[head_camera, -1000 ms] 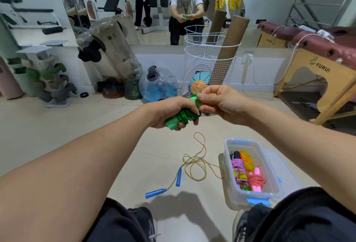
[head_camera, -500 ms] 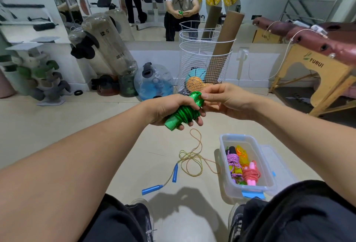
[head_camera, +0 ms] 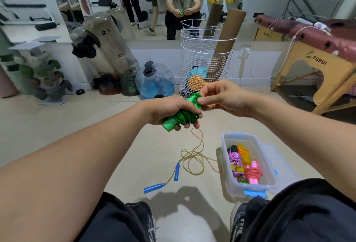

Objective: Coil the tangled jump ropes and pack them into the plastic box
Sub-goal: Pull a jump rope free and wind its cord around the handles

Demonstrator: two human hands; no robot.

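My left hand (head_camera: 169, 109) grips a green jump rope (head_camera: 183, 116), its cord wound in coils around the green handles. My right hand (head_camera: 221, 97) pinches the end loop of that green cord at the top of the bundle. Below on the floor lies a tangled yellow jump rope (head_camera: 192, 160) with blue handles (head_camera: 154, 187). To its right stands the clear plastic box (head_camera: 248, 186), open, holding coiled purple, orange and pink ropes.
The box lid (head_camera: 279, 162) lies beside the box on the right. A white wire basket (head_camera: 206, 64) with cardboard tubes stands ahead, next to a water jug (head_camera: 154, 82). A wooden massage table (head_camera: 323, 66) is at the right. My knees fill the bottom edge.
My right hand has shifted from wrapping the cord to pinching its end loop at the top of the green bundle. The view has tilted slightly; the ropes on the floor have not moved.
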